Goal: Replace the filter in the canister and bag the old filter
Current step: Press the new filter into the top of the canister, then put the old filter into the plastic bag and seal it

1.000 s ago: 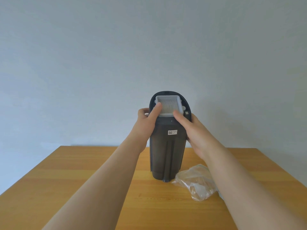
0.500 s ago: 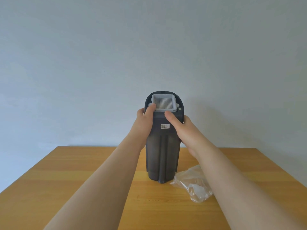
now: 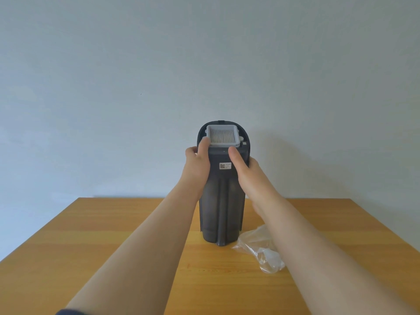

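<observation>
A plain pale wall fills most of my view, and below it a wooden surface (image 3: 113, 258) carries the dust canister (image 3: 221, 201), my landmark here. It stands upright near the middle, dark and rigid. Seated in its top opening is the pleated filter (image 3: 222, 135), white-framed and square. My left hand (image 3: 197, 165) wraps the canister's upper left side, thumb tip touching the filter's frame. My right hand (image 3: 244, 169) clasps the upper right side, thumb pressed on the front face just below the filter. Just right of the canister's base lies a crumpled clear plastic bag (image 3: 261, 248); I cannot tell what it holds. I judge the canister stiff, light and smooth enough to slip, so both hands steadying its shoulders makes sense. The filter looks light with fragile pleats; I'd take it by the frame edges only.
</observation>
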Tool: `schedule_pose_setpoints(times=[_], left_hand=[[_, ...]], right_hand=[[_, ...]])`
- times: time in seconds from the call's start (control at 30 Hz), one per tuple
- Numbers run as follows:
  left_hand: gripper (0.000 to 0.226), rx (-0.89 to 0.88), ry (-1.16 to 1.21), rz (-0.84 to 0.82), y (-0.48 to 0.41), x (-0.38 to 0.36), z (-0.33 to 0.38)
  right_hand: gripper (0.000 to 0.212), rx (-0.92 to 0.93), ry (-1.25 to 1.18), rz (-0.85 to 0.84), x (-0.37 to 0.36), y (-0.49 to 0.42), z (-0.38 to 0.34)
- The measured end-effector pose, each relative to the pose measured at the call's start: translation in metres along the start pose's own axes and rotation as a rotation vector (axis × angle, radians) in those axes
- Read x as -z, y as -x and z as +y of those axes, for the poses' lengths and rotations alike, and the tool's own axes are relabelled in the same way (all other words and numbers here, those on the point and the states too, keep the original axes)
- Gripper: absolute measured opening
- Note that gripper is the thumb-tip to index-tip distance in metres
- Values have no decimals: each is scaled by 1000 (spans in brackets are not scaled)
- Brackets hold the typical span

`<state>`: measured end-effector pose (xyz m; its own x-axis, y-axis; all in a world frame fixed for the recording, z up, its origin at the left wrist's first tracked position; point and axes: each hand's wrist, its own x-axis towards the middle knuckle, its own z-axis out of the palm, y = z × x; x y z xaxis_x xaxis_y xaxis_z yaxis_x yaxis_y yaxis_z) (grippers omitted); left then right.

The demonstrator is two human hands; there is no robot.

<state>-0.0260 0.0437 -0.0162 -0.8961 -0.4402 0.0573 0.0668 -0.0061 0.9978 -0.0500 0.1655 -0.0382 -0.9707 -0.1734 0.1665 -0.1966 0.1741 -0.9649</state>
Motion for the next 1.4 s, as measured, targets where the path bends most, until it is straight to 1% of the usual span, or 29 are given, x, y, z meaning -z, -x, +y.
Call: schedule_pose_setpoints(times=[0.07,0.1,0.13,0.2,0.27,0.3,0.37,0.4,0.5,0.6,0.73,0.8,0.87,0.97,1.03,1.13,1.2,1.3,1.33,1.4], left_hand=[[49,-65,42,69,7,-2,-3],[43,-102,77,135,12,-2,-6],[35,-133,107,215,18,-2,-11],[23,-179,120,356,31,-2,-20],[15,-207,90,397,44,-3,-30],[12,-216,62,381,50,-4,-34],[12,-220,-6,310,63,-10,-44],[12,-214,-35,270,68,-12,-50],[14,-177,-153,159,77,-22,-70],[19,-150,-335,22,79,-31,-92],[27,-215,-709,-168,82,-39,-118],[31,-243,-784,-210,83,-41,-126],[32,-255,-804,-228,83,-42,-131],[31,-277,-831,-264,82,-43,-134],[31,-278,-861,-291,81,-41,-136],[28,-255,-878,-319,78,-39,-136],[24,-240,-846,-304,77,-40,-133],[17,-197,-734,-264,72,-44,-123],[20,-169,-690,-260,71,-46,-120],[34,-103,-593,-249,68,-50,-114]], right_hand=[[95,-24,43,21,4,4,0],[99,-33,56,50,8,7,0],[95,-33,61,80,12,10,-1],[73,-25,47,162,23,17,0],[60,-28,24,249,37,26,3],[52,-24,14,275,44,30,5],[30,-26,32,278,57,40,14],[25,-31,53,270,64,44,19],[27,-34,142,247,82,57,35],[24,-54,327,188,93,67,51],[40,-139,591,97,100,72,75],[47,-192,728,34,102,72,86],[54,-244,794,-35,102,72,95],[61,-346,821,-117,99,73,100],[53,-370,832,-120,97,75,101],[29,-295,758,-41,97,77,99],[19,-230,716,11,97,78,97],[10,-121,661,58,96,82,91],[8,-90,633,67,95,84,89],[10,-25,605,80,93,88,84]])
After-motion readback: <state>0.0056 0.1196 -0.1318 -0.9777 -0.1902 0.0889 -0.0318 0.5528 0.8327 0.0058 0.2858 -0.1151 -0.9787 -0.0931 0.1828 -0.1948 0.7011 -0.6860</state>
